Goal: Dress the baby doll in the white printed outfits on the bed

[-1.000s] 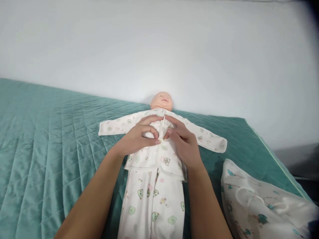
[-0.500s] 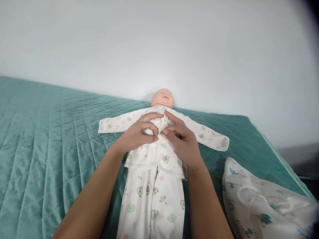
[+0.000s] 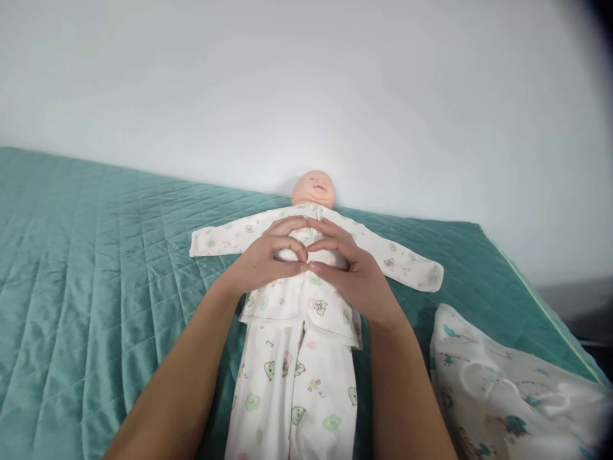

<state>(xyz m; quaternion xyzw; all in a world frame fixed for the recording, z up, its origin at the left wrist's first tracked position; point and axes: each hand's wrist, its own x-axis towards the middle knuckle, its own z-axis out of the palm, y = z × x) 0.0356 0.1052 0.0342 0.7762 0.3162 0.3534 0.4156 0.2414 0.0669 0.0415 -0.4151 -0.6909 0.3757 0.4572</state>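
Head view: far edge of the green quilted cover (image 3: pixel 96 275) runs against the wall (image 3: pixel 287 83), well beyond both hands. Right edge, pale-trimmed, slants toward the viewer, well out to the right of the right hand. Widest stretch of cover lies left of the left hand; room on the right is tighter, with a white printed cloth (image 3: pixel 507 415) bunched just beside the right forearm.

Surface: teal-green, diamond-stitched, some creases near the left forearm. Wall plain, pale; dark patch past the right edge, unclear.

Doll (image 3: pixel 313 188) lies on its back under the hands, head just beyond them near the wall, sleeves spread out to either side. White printed top (image 3: pixel 278 300) under both hands; matching pants (image 3: pixel 268 402) on the near side, between the forearms.

Left hand (image 3: pixel 268 255): curled, thumb and a finger pinched together on the top's front. Right hand (image 3: pixel 352 265): curled opposite, fingertips meeting the left's, thumb on the same spot; can't tell if it grips cloth.
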